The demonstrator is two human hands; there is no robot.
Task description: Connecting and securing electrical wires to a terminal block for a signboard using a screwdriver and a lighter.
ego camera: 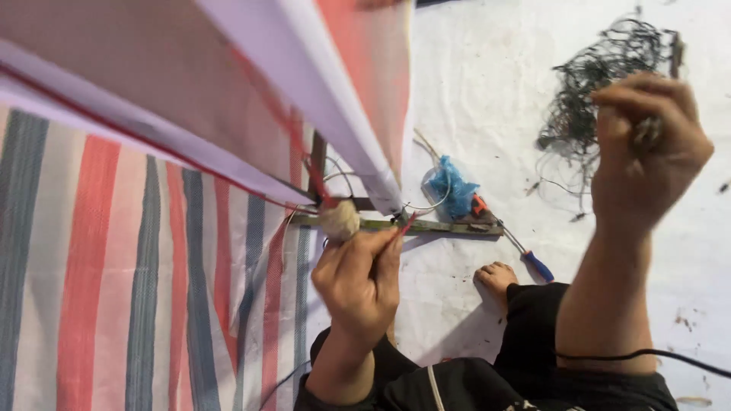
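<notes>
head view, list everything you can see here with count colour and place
striped sheet: one, red, grey and white, left and top
wooden strip: one, greenish, on the floor at centre
ball of twine: one, beige, above the left hand
blue plastic bag: one, by the strip
screwdriver: one, blue handle, near the foot
wire tangle: one, dark, upper right
white floor sheet: one, underneath
bare foot: one, centre
left hand: closed on a thin red piece
right hand: raised, fist closed, contents unclear
</notes>
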